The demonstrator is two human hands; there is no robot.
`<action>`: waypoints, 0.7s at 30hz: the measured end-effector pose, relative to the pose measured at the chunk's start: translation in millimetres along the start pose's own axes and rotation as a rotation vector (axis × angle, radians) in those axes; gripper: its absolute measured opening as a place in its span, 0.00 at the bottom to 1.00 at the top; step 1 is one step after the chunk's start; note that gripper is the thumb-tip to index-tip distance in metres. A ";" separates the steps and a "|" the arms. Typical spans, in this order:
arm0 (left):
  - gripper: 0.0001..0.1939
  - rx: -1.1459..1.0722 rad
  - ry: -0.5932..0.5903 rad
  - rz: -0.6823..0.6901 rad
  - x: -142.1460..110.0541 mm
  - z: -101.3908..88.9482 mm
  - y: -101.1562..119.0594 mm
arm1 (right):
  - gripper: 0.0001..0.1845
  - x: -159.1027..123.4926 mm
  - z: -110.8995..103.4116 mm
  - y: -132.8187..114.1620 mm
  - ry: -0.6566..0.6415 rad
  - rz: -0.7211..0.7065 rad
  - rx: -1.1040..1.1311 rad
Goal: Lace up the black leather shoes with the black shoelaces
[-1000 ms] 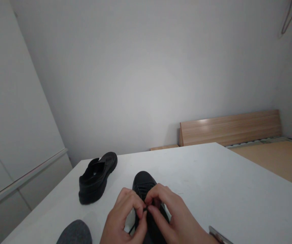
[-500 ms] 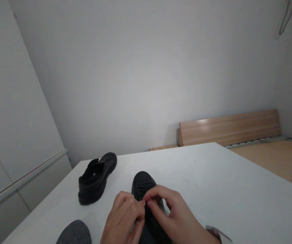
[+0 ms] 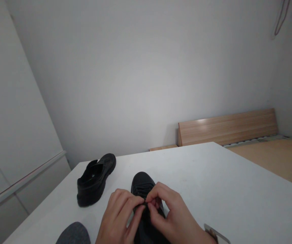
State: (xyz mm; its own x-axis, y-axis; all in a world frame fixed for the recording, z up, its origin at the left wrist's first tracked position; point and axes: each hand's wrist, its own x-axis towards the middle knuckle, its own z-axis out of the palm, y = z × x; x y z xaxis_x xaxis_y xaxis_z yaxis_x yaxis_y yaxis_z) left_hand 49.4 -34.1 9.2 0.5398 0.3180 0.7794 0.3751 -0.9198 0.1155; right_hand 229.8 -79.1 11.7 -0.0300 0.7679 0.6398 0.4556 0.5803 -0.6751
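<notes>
A black lace-up shoe point(image 3: 142, 183) lies on the white table with its toe pointing away from me. My left hand point(image 3: 122, 215) is over its left side, thumb and forefinger pinched at the lacing. From the other side, my right hand point(image 3: 170, 213) pinches at the same spot, its fingertips almost touching the left ones. Both pinches appear to be on the black shoelace, which is mostly hidden by the fingers. The rear part of the shoe shows only partly below my hands.
A second black shoe point(image 3: 95, 179) stands at the table's far left. At the lower left edge lies a grey rounded piece, probably an insole point(image 3: 74, 234). The white table point(image 3: 199, 179) reaches toward the wall; behind it on the right are a wooden headboard point(image 3: 227, 127) and a bed point(image 3: 270, 154).
The left fingers have straightened somewhat, and the left thumb and forefinger now show more clearly. My right hand has shifted very slightly up. Both stay at the shoe's lacing.
</notes>
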 end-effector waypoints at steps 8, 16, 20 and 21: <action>0.20 0.021 -0.105 0.016 -4.6 2.7 -1.4 | 0.14 0.3 -4.4 7.2 0.023 -0.012 -0.172; 0.18 -0.031 -0.171 -0.033 0.4 0.7 4.8 | 0.15 6.6 -5.8 13.3 0.023 0.024 -0.233; 0.17 -0.057 -0.125 -0.041 0.7 1.6 2.2 | 0.14 8.5 -6.0 16.6 -0.015 0.042 -0.205; 0.16 -0.063 -0.105 -0.043 0.7 1.9 1.2 | 0.14 9.5 -7.4 15.9 -0.031 0.041 -0.194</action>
State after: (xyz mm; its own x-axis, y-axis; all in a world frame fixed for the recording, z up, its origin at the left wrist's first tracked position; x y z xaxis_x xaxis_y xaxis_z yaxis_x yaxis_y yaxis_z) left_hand 51.7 -34.6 8.7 0.6012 0.3766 0.7048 0.3530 -0.9164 0.1886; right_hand 243.4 -64.5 9.8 -0.0340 0.7996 0.5995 0.6198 0.4875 -0.6150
